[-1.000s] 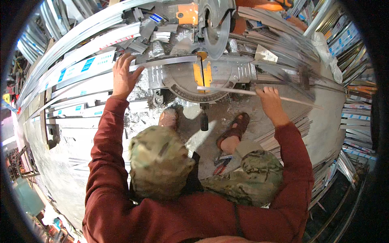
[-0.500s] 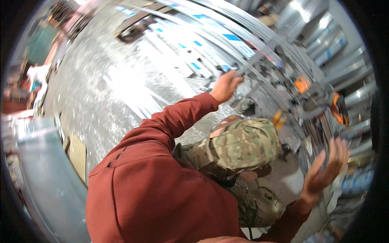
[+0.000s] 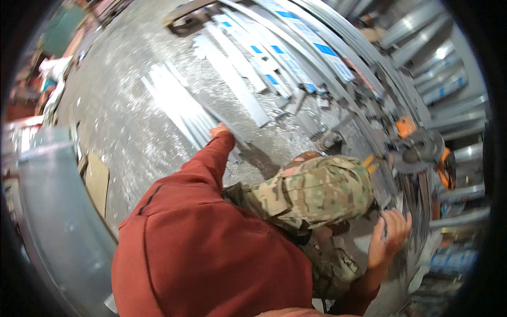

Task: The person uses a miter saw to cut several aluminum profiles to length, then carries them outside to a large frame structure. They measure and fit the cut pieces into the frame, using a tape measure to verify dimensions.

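My left hand [image 3: 219, 130], at the end of an outstretched red sleeve, is closed on a long grey metal strip [image 3: 208, 112] low over the floor. The strip lies along the right side of a bundle of pale metal strips [image 3: 171, 100]. The sleeve hides part of the hand and the near ends of the bundle. My right hand [image 3: 390, 235] is raised at the lower right, beside my knee. Its fingers are loosely bent and apart from the thumb, with a thin dark line between them; I see no held thing.
More metal profiles with blue-marked film [image 3: 274, 50] lie on the floor ahead. A cutting machine with a round disc [image 3: 420, 153] stands to the right, near an orange part [image 3: 405, 127]. Metal offcuts [image 3: 309, 124] litter the floor. A grey sheet [image 3: 58, 211] is at the left.
My left hand has swung left and down with the metal strip, from beside the machine to the bundle. My right hand has moved left, its fingers more bent.
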### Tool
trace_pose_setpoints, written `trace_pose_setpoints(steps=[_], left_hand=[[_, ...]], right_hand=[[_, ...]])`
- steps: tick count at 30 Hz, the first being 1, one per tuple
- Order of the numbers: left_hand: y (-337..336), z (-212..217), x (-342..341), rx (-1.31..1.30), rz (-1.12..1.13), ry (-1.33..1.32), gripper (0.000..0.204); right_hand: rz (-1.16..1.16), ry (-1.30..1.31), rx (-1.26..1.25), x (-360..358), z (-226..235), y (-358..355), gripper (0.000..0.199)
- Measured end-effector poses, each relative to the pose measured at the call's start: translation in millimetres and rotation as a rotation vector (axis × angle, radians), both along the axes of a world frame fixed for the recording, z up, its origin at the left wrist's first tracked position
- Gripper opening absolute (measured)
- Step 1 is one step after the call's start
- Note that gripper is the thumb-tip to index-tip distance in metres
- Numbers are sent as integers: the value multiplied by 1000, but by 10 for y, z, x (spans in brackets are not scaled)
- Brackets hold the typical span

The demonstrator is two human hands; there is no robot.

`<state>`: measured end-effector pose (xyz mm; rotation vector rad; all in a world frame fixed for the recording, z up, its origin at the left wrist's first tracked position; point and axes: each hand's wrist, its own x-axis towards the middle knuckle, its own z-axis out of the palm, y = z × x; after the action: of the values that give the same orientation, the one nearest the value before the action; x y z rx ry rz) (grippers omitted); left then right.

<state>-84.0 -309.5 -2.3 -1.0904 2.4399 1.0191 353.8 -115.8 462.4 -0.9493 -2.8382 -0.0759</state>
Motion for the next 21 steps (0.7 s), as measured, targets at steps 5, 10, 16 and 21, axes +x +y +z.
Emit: trace_pose_setpoints(steps=[5, 10, 16, 21], left_hand=[[479, 596, 34, -45, -934, 748, 56], [2309, 1165, 99, 319, -1635, 995, 50], [3648, 1413, 179, 94, -2151, 1130, 62], [3697, 1375, 249, -306, -2398, 1079, 12]], right_hand=[[-1, 187, -164, 35, -150, 40, 7], [-105, 167, -346, 384, -420, 76, 4], [-366, -147, -671, 983, -753, 285, 14], [-624, -492, -811, 1557, -1126, 749, 26]])
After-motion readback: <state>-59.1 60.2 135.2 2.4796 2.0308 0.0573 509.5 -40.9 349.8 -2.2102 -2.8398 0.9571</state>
